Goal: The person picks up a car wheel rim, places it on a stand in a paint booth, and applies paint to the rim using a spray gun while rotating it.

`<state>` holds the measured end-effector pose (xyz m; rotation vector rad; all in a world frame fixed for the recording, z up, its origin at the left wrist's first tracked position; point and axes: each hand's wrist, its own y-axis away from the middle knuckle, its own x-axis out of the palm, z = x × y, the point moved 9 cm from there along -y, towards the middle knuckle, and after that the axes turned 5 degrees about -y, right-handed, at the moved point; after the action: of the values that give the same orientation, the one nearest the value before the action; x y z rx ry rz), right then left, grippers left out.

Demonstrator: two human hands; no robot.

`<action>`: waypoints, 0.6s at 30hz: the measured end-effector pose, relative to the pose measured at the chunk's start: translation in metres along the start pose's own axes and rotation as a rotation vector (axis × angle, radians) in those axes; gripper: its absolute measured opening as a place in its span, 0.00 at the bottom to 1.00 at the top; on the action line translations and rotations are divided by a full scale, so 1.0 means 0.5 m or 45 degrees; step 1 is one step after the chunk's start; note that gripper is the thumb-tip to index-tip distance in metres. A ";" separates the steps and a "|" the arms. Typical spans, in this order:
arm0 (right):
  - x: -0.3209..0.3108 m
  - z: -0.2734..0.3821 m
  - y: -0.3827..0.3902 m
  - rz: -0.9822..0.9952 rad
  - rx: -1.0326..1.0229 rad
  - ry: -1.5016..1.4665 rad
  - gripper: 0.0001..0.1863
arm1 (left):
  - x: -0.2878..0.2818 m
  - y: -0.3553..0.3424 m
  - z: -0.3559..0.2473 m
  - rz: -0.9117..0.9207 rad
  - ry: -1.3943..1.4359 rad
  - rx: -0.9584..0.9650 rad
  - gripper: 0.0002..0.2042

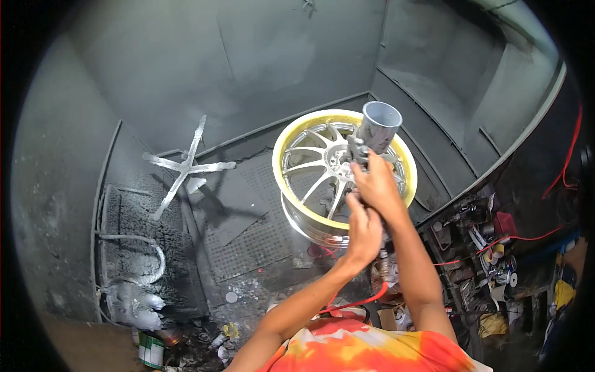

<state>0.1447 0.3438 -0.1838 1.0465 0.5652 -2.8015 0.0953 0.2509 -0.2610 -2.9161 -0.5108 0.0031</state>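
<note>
A spray gun with a grey cup on top is held over the wheel in my right hand, its fingers wrapped round the grip. My left hand is closed just below, against the gun's rear and lower part; its fingertips are partly hidden. From the gun's lower end, a metal fitting leads to a red air hose. Beneath the gun lies a silver multi-spoke wheel rim, face up, with a yellow band around its lip. My hands and the gun cover part of its right side.
Grey, paint-dusted booth walls enclose the far side. A whitened star-shaped stand stands left of the wheel, with a bent pipe nearer. Cluttered shelves fill the right; a paint can sits at lower left.
</note>
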 end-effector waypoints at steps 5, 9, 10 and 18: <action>-0.056 -0.186 -0.054 0.020 -0.047 -0.087 0.18 | 0.100 -0.028 0.008 0.350 0.120 0.023 0.22; -0.029 -0.243 -0.070 0.259 0.355 -0.378 0.15 | 0.079 -0.080 0.043 0.533 -0.160 0.236 0.16; -0.030 -0.265 -0.076 0.269 0.340 -0.426 0.15 | 0.071 -0.100 0.050 0.572 -0.276 0.299 0.14; -0.001 -0.225 -0.078 0.570 0.501 -0.530 0.16 | -0.025 -0.311 0.138 0.620 -0.967 0.791 0.09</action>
<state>0.2057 0.4219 -0.2495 0.5089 -0.2450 -2.6408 0.0288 0.4026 -0.3018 -2.2513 0.1272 1.1302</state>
